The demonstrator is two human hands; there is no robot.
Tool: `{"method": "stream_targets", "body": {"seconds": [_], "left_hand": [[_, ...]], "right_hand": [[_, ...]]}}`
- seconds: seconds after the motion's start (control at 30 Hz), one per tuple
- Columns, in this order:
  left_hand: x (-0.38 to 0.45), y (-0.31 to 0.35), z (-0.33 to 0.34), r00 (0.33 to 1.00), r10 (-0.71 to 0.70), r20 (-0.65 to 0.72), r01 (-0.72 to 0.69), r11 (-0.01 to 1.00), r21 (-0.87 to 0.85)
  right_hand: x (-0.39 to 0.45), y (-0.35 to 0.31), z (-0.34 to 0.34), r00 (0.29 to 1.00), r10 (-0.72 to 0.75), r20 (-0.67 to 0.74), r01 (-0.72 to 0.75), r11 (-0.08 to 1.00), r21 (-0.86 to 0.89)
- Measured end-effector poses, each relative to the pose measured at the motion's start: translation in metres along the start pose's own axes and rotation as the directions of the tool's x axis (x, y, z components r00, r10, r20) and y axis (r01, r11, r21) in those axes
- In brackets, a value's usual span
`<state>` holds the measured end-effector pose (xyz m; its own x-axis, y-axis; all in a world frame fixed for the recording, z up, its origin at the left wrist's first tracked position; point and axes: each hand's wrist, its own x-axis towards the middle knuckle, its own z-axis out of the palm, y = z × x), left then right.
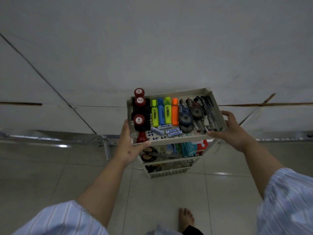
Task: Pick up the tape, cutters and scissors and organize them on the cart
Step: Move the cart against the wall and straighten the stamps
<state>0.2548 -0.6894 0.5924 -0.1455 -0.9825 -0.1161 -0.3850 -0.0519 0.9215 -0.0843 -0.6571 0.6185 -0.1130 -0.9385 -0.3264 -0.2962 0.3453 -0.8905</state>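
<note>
Foot (186,219) at 6 o'clock, both hands gripping the cart (171,139) top rim, left hand (129,144) at 9, right hand (232,128) at 3; scissors (152,154) on second shelf, tape (186,118) on top; best moved level, slowly.

On the cart's top tray (199,136), stamps (139,119) sit at nine o'clock, highlighters (164,111) centre, tape rolls (186,118) and pens (210,112) toward three; scissors (152,154) lie on the shelf beneath.
</note>
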Motion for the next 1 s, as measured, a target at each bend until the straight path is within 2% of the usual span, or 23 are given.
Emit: {"method": "stream_targets", "body": {"seconds": [0.13,0.33,0.5,0.8,0.9,1.0], "left_hand": [[0.008,0.009,-0.006,0.998,0.004,0.069,-0.001,0.999,-0.042],[0.026,0.021,-0.02,0.992,0.016,0.126,-0.028,0.995,0.093],[0.045,0.023,-0.027,0.984,0.033,0.173,-0.058,0.988,0.141],[0.046,0.021,-0.026,0.988,0.002,0.152,-0.025,0.989,0.148],[0.043,0.018,-0.027,0.989,-0.093,0.115,0.07,0.98,0.187],[0.04,0.017,-0.027,0.972,-0.192,0.134,0.175,0.976,0.126]], "right_hand": [[-0.006,0.007,0.007,0.999,-0.009,-0.035,0.011,0.998,0.07],[-0.013,0.014,0.022,0.997,0.006,-0.072,0.006,0.986,0.166],[-0.015,0.019,0.032,0.993,0.015,-0.118,0.003,0.988,0.157],[-0.001,0.002,0.025,0.998,0.012,-0.058,-0.005,0.994,0.111],[0.003,0.003,0.023,0.998,0.03,-0.046,-0.027,0.998,0.061],[0.005,0.004,0.018,0.998,0.043,-0.041,-0.044,0.999,0.0]]}}
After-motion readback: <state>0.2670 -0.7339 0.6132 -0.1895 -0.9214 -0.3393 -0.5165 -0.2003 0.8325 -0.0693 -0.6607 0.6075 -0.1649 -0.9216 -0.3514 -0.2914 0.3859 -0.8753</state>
